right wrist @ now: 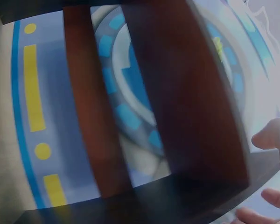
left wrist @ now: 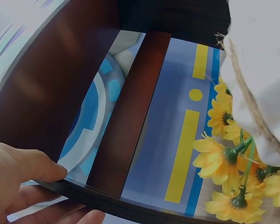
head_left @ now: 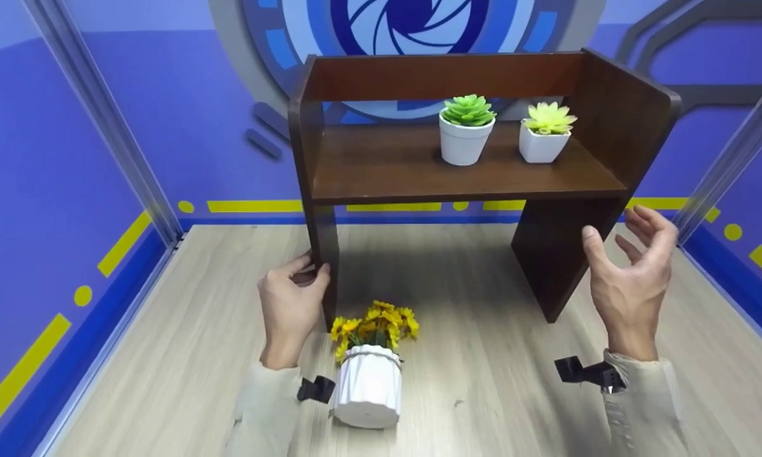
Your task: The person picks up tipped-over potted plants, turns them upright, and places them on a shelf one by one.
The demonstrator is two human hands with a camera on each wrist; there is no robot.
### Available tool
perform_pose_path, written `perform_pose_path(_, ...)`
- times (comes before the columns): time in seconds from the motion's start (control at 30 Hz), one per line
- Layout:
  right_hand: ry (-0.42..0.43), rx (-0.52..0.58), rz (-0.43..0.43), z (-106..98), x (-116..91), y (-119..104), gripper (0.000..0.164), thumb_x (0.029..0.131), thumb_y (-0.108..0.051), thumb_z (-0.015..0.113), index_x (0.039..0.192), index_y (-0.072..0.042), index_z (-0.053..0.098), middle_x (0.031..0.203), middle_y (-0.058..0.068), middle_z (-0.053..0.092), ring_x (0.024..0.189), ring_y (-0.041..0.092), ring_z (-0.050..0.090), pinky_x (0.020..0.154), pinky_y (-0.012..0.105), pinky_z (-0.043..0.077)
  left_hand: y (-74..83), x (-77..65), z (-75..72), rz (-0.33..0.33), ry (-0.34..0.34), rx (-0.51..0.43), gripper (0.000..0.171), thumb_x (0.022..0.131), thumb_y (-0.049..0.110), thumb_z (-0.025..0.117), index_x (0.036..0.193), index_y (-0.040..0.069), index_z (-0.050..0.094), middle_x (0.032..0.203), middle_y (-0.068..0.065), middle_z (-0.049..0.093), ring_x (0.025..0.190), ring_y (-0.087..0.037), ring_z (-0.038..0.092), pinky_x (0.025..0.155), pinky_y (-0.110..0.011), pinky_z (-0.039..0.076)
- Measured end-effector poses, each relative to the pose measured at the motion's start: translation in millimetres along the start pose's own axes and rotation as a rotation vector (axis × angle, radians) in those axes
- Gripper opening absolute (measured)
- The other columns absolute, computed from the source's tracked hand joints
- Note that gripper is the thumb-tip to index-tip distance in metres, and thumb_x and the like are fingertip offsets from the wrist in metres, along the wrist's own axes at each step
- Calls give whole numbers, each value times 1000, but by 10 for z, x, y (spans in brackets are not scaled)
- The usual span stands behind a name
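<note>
A dark brown wooden shelf (head_left: 381,158) stands on the table on two side panels. At its left panel, my left hand (head_left: 289,304) grips the front edge, thumb on the inner side and fingers outside. My right hand (head_left: 634,285) is at the right panel, thumb and fingers spread apart around its front edge. On the shelf board sit a green succulent in a round white pot (head_left: 464,143) and a yellow-green succulent in a square white pot (head_left: 544,145). Beside my left wrist, a white pot (head_left: 369,387) of yellow flowers (head_left: 384,320) lies on its side, flowers toward the shelf.
The wood-grain table (head_left: 469,393) runs back to blue-purple walls (head_left: 190,120) with yellow marks. Metal posts (head_left: 111,127) rise at the corners. Each wrist wears a black camera mount (head_left: 317,389).
</note>
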State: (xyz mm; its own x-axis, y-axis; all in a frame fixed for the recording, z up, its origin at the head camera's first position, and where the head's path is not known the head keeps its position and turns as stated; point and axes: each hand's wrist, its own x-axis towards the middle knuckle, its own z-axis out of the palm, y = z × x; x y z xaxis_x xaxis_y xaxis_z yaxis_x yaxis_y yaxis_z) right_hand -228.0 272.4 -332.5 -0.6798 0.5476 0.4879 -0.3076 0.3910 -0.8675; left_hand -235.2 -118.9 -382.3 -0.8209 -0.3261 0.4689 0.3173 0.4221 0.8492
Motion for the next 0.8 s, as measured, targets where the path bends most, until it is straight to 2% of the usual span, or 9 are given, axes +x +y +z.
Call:
perform_pose_path(0.13, -74, 3, 80, -9, 65, 154, 68, 90, -24, 77, 150, -20, 43, 151, 6, 52, 138, 17, 51, 116, 32, 43, -2, 0, 3, 4, 11, 2, 26, 86, 9, 78, 110, -1, 79, 96, -17, 79, 77, -25, 78, 69, -32, 64)
perform_pose_path(0.4, -144, -42, 200, -7, 97, 365, 64, 97, -28, 69, 154, -27, 40, 146, 11, 57, 122, 9, 60, 108, 25, 48, 7, -39, 12, 10, 9, 3, 27, 86, 10, 78, 110, -1, 78, 97, -17, 79, 77, -25, 78, 70, -33, 64)
perform_pose_path(0.5, -167, -63, 200, 8, 88, 409, 58, 99, -28, 66, 153, -27, 44, 143, 13, 62, 116, 4, 63, 100, 18, 49, 9, -42, -3, 10, 8, 8, 26, 86, 10, 78, 110, 0, 78, 98, -17, 79, 78, -26, 78, 70, -34, 64)
perform_pose_path(0.63, -154, -108, 172, 5, 96, 461, 50, 99, -27, 65, 148, -27, 52, 137, 16, 67, 105, -4, 66, 90, 12, 50, 11, -38, -10, 1, -6, 16, 27, 87, 11, 78, 111, 1, 78, 99, -16, 79, 79, -25, 78, 70, -34, 64)
perform_pose_path(0.8, -153, -177, 167, -13, 121, 512, 50, 99, -30, 65, 147, -29, 55, 128, 14, 72, 96, -10, 66, 91, 14, 48, 20, -17, -15, -12, -17, 24, 28, 87, 12, 77, 113, 0, 77, 102, -17, 78, 83, -26, 77, 73, -36, 64)
